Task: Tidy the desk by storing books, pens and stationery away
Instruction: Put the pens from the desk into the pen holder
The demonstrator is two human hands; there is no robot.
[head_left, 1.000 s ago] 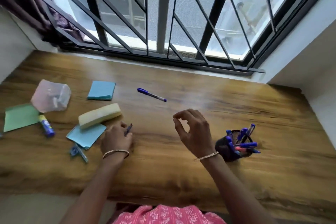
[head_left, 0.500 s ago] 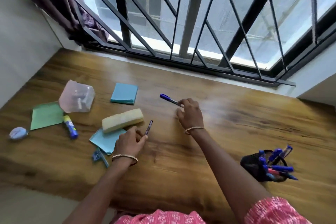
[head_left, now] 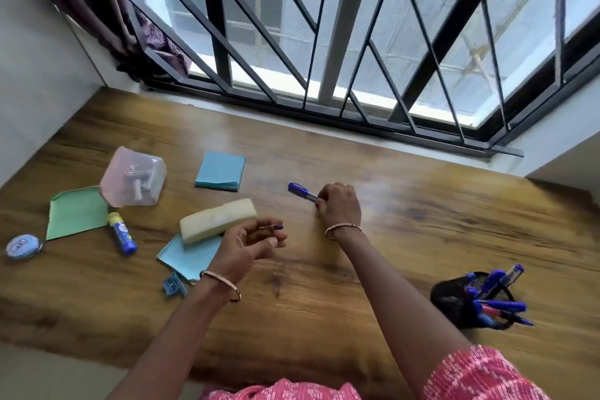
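Observation:
My right hand (head_left: 339, 204) grips the near end of a blue capped pen (head_left: 300, 191) that lies on the wooden desk (head_left: 324, 286). My left hand (head_left: 246, 245) is raised a little, palm turned up, and pinches a thin dark pen (head_left: 271, 227) between its fingertips. A black mesh pen holder (head_left: 454, 299) with several blue pens stands at the front right, well clear of both hands.
Left of my hands lie a pale yellow block (head_left: 217, 219) on blue paper (head_left: 185, 255), a blue note pad (head_left: 220, 170), a clear plastic box (head_left: 133, 177), green paper (head_left: 76, 211), a glue stick (head_left: 121, 232), a round blue case (head_left: 22, 247) and a blue clip (head_left: 173, 284). A barred window runs behind the desk.
My right hand reached forward from mid-desk and closed on the blue pen. My left hand lifted off the desk and turned palm up with the thin pen.

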